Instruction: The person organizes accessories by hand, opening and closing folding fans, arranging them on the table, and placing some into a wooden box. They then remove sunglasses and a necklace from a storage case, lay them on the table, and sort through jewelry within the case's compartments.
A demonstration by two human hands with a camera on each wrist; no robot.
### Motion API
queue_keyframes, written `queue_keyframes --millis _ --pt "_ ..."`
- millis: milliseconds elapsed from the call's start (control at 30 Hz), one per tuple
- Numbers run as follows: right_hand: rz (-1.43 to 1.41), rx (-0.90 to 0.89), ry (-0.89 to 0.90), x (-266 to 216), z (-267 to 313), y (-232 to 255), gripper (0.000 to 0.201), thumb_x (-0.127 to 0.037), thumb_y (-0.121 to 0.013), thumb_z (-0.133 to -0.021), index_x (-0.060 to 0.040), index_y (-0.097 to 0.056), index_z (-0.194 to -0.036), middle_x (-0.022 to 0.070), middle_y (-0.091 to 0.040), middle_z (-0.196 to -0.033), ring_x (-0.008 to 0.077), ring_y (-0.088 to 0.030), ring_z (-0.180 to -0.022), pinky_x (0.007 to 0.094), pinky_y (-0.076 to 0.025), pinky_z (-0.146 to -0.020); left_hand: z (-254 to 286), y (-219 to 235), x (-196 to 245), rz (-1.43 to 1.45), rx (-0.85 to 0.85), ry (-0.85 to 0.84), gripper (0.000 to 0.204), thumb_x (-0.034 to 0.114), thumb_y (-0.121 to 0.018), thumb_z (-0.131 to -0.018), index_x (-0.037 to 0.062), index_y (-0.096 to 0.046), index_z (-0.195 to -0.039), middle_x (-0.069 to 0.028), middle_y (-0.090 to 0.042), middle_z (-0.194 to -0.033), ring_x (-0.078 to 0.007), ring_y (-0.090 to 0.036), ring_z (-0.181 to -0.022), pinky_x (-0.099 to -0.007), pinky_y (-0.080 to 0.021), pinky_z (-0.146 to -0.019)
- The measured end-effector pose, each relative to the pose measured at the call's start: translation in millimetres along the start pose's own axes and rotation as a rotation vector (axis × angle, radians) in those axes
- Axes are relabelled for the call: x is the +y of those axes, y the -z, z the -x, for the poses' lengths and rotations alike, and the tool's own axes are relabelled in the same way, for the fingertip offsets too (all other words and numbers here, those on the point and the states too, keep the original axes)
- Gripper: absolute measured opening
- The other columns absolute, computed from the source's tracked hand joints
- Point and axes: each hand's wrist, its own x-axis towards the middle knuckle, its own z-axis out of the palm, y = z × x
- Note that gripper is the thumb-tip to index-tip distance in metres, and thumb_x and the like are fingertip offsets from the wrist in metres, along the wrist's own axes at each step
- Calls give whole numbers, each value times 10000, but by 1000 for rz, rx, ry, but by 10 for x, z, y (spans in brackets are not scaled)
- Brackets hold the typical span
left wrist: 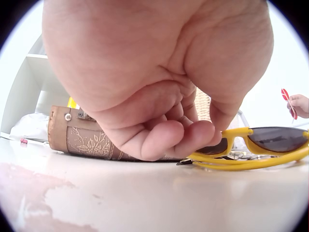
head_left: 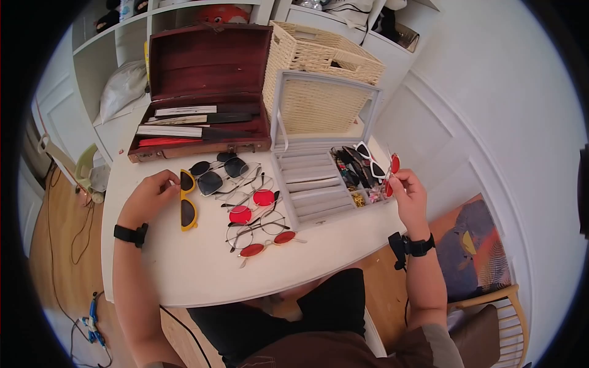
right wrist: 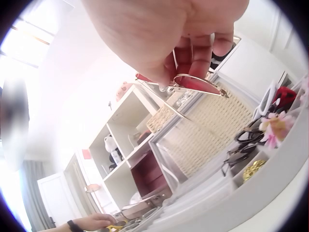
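My left hand (head_left: 152,195) pinches one end of yellow-framed sunglasses (head_left: 196,211), which rest on the white table. The left wrist view shows their dark lens (left wrist: 277,138) and folded temples low over the tabletop. Up over the right end of a grey jewelry box (head_left: 310,218), my right hand (head_left: 411,197) holds thin metal-framed sunglasses with red lenses (right wrist: 200,85) between thumb and fingers. White-framed sunglasses (head_left: 377,170) lie just left of that hand, on the box's filled compartments. Dark sunglasses (head_left: 210,183), round red-lensed glasses (head_left: 264,197) and small red sunglasses (head_left: 285,237) lie between my hands.
Behind the glasses stands an open dark red case (head_left: 208,67) holding fans or similar folded items. A woven basket (head_left: 325,49) is behind the box's raised lid (head_left: 374,116). Gold and pink trinkets (head_left: 358,199) fill small compartments. A wooden chair (head_left: 518,319) stands at lower right.
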Motion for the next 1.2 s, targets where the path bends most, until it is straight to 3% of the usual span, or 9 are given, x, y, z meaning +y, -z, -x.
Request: queue_keyframes --millis 200,400,633,700,733,800,900,967,1200 --pt "-280 -141 50 -583 66 -490 63 -46 -643 -973 7 -612 -957 35 -617 -953 80 -561 -785 222 -460 -728 18 27 24 -18 -38 2 220 203 -647 -940 20 -661 -1063 -77 -636 -735 -181 -572 -671 -329 -465 -665" --pt "-158 -417 90 -1182 96 -982 129 -91 -704 -935 8 -621 -919 43 -638 -862 96 -587 -782 235 -466 -717 8 35 -15 -30 -41 17 240 219 -632 -948 28 -674 -1087 -78 -661 -790 -183 -590 -709 -328 -473 -686" --pt "-135 -707 49 -1633 101 -1636 214 -192 -698 -938 16 -671 -897 98 -678 -725 175 -606 -610 318 -489 -599 5 44 -32 -29 -47 -4 243 218 -623 -950 22 -663 -1088 -59 -634 -761 -163 -573 -695 -309 -465 -672" --pt "-127 -767 11 -1631 126 -1856 236 -211 -694 -939 15 -670 -878 112 -680 -718 199 -618 -606 324 -491 -598 9 44 -39 -22 -53 -15 228 205 -624 -955 22 -652 -1089 -37 -614 -752 -127 -540 -681 -290 -449 -653" --pt "-118 -826 -29 -1598 132 -1969 259 -231 -690 -940 15 -668 -860 126 -682 -712 222 -631 -602 331 -493 -598 13 47 -22 -22 -46 -15 240 214 -626 -945 19 -662 -1080 -60 -626 -748 -164 -566 -680 -309 -463 -661" --pt "-7 -871 48 -1527 129 -2170 237 -217 -692 -948 13 -680 -894 83 -708 -744 155 -637 -595 306 -494 -573 23 45 -20 -20 -36 -11 252 223 -628 -936 15 -671 -1071 -83 -639 -743 -201 -591 -678 -328 -478 -668" --pt "58 -893 88 -1484 134 -2425 257 -226 -695 -929 13 -686 -835 113 -698 -705 217 -659 -600 328 -503 -580 16 64 -40 -23 -48 -14 236 212 -625 -953 19 -659 -1085 -53 -626 -747 -140 -551 -672 -296 -454 -653" --pt "147 -904 111 -1459 117 -2545 301 -258 -654 -909 -1 -682 -755 157 -666 -684 350 -659 -656 449 -509 -622 16 66 -38 -34 -54 -25 235 207 -625 -951 17 -661 -1085 -62 -635 -757 -148 -560 -678 -298 -460 -660" --pt "401 -930 281 -1490 149 -2782 323 -254 -604 -896 5 -689 -722 180 -661 -692 366 -666 -678 480 -535 -660 16 57 -57 -34 -50 -40 232 200 -623 -951 17 -659 -1088 -72 -642 -765 -156 -567 -685 -301 -465 -664"
